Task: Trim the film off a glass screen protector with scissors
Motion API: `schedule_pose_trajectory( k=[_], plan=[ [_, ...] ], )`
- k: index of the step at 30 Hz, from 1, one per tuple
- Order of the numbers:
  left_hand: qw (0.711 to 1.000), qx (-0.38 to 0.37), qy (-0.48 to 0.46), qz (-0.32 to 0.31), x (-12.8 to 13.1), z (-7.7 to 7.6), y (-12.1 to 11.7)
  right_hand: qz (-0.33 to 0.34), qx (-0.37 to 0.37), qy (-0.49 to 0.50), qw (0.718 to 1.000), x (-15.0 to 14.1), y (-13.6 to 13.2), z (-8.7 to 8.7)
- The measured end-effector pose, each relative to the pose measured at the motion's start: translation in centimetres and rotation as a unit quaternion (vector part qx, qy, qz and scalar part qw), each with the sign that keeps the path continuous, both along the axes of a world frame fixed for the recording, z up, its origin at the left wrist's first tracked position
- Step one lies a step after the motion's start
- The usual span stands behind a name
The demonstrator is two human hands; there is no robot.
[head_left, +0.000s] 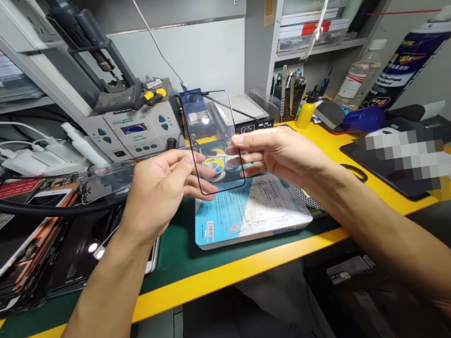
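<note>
A clear glass screen protector (212,131) with a thin black border stands upright in the air between my hands. My left hand (166,183) pinches its left edge, and some fingers show through the glass. On the opposite edge, my right hand (276,150) grips it between thumb and fingers. Below lies a flat blue and white box (252,210) on the green mat (180,260). Several round spools (213,165) show through the glass, behind it.
A soldering station (135,129) stands at the back left. Stacked phones and screens (15,234) fill the left side. On the right are a yellow bottle (306,113), a clear bottle (359,75), a spray can (408,60) and a dark phone (387,170).
</note>
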State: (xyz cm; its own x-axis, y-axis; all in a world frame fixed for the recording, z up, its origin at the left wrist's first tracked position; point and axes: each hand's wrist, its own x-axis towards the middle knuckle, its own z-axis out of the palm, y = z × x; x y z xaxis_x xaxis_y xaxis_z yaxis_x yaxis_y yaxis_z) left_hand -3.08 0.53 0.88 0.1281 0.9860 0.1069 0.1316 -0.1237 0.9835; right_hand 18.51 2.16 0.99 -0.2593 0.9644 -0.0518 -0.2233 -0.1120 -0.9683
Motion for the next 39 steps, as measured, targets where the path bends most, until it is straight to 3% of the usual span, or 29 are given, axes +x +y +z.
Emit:
schedule_pose_trajectory(
  k=[39],
  plan=[
    [1.000,0.008,0.003,0.010,0.06,0.11,-0.03,-0.002,0.003,0.008,1.000,-0.20,-0.20,-0.08]
  ],
)
